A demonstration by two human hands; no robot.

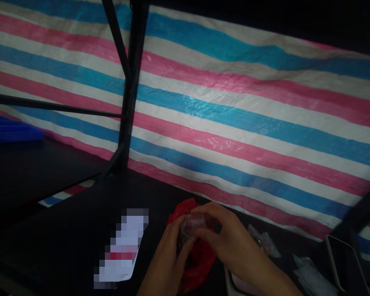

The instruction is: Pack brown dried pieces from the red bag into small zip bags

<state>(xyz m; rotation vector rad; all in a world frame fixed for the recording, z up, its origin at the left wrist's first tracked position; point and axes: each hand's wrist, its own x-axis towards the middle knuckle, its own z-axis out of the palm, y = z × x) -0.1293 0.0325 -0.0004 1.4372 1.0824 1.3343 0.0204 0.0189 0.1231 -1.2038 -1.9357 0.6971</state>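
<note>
Between my two hands is a small clear plastic item (pixel 193 224); the dim light does not show whether it is a bag or a little box. My left hand (pixel 172 246) curls around its left side, thumb and fingers closed on it. From the right, my right hand (pixel 220 230) pinches it with thumb and forefinger. Directly beneath lies a crumpled red plastic bag (pixel 200 267), partly covered by both hands. Dark contents seem to show inside the bag, too dim to name.
Left on the black tabletop (pixel 70 234) lies a pixelated white sheet or screen (pixel 126 246). To the right are small clear bags (pixel 265 240), more clear plastic (pixel 314 275) and a phone-like frame (pixel 347 265). A dark post (pixel 130 90) stands before striped sheeting (pixel 234 111); a blue tray (pixel 15 131) sits far left.
</note>
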